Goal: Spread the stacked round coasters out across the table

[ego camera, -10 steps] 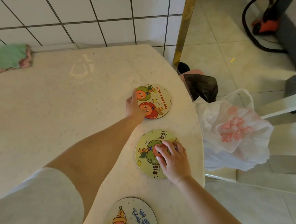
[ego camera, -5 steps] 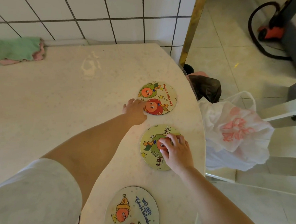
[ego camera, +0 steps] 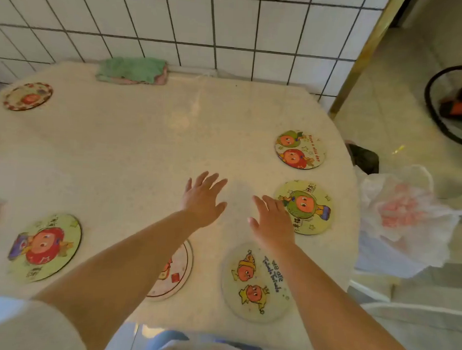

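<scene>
Pale table point(ego camera: 145, 149) with scattered coasters point(ego camera: 300, 149), left hand point(ego camera: 202, 198) and right hand point(ego camera: 271, 221) both spread, empty.

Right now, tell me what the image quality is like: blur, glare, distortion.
Head view: wide-angle bending curves the wall tiles and table edge; both the left hand and right hand are slightly motion-blurred; a soft glare patch sits mid-table; the far-left coaster is smeared, its print unreadable.

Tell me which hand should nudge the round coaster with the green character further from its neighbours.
Right. The right hand is open, empty and beside the round coaster with the green character, its fingers at the coaster's left edge. The left hand, also open and empty, hovers over the bare pale speckled table, farther off.
</scene>
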